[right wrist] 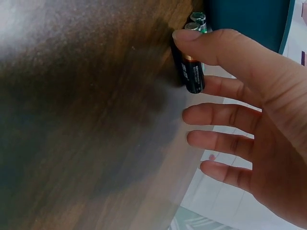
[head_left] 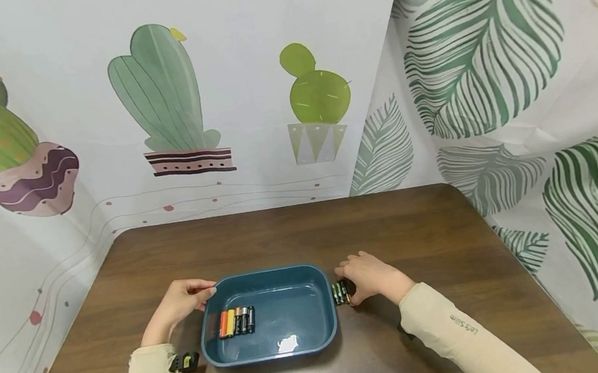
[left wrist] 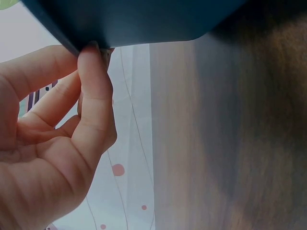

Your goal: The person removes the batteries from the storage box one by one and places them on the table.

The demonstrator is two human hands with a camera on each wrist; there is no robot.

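Note:
A blue-green rectangular tray (head_left: 273,357) lies on the table, and my left hand (head_left: 182,302) pinches its left rim between thumb and fingers. Inside the tray, toward its left wall, several batteries stand side by side in a row, among them an orange-red battery (head_left: 223,324), a yellow battery (head_left: 230,323) and black ones. My right hand (head_left: 370,277) is just outside the right wall, over a short row of green-and-black batteries (head_left: 337,293). In the right wrist view its thumb and index finger pinch a black battery with a copper band (right wrist: 194,76); the other fingers are extended.
The dark brown wooden table (head_left: 418,222) extends around the tray. Behind it hangs a white cloth (head_left: 251,94) printed with cacti, and a leaf-printed cloth (head_left: 495,178) hangs on the right. A wrist strap device (head_left: 185,362) sits by the left sleeve, beside the tray.

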